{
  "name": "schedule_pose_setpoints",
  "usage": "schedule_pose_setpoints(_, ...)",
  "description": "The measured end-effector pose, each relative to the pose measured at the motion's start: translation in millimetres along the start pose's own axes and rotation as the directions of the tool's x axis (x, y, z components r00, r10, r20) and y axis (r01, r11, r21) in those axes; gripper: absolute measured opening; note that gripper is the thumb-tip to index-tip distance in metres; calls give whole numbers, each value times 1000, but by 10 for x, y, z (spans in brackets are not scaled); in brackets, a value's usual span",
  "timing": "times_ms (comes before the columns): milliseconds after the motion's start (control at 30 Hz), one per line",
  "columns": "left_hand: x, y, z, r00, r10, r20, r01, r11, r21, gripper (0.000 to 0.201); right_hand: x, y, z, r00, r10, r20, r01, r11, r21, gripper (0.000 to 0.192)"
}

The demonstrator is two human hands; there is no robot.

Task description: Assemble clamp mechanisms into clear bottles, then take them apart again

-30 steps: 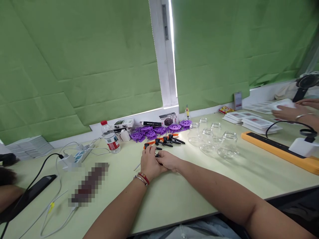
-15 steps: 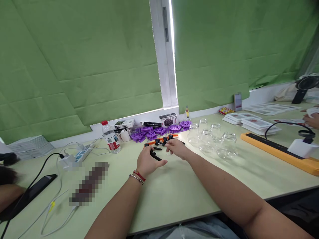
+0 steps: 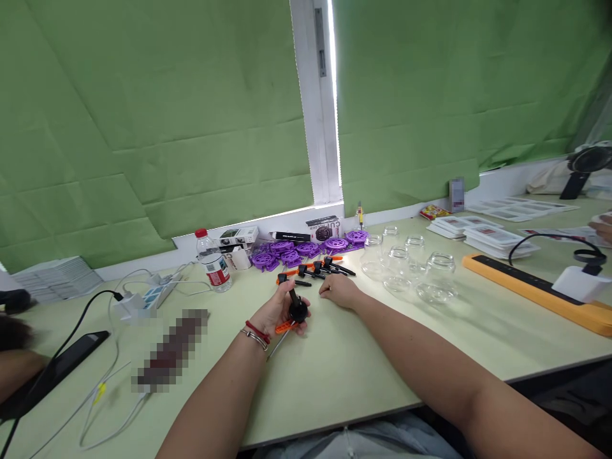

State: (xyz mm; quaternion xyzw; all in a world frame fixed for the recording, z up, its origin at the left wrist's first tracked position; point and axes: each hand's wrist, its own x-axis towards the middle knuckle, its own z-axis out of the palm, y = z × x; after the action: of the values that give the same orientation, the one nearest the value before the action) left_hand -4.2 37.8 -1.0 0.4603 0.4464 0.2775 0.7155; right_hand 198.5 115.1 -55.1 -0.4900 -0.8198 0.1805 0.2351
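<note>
Left hand (image 3: 280, 310) grips a black knob piece (image 3: 297, 311) mid-counter, orange part (image 3: 285, 327) under it. Right hand (image 3: 338, 291) rests loosely curled, empty, just beside. I'd keep that knob upright and brace the wrist on the counter (image 3: 363, 376).

Pale green table (image 3: 363, 376); green blinds (image 3: 157, 127) cover window; daylight slits beside white frame (image 3: 318, 95).
</note>
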Motion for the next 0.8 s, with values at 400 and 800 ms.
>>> schedule_pose_setpoints(400, 89, -22, -116, 980, -181, 83, 182, 983, -5, 80, -20, -20, -14, 998, -70, 11, 70, 993, -99, 22)
schedule_pose_setpoints(800, 84, -8, -116, 980, -181, 85, 183, 983, -17, 81, -17, -53, -34, 985, -168, 46, 172, 979, -106, 15)
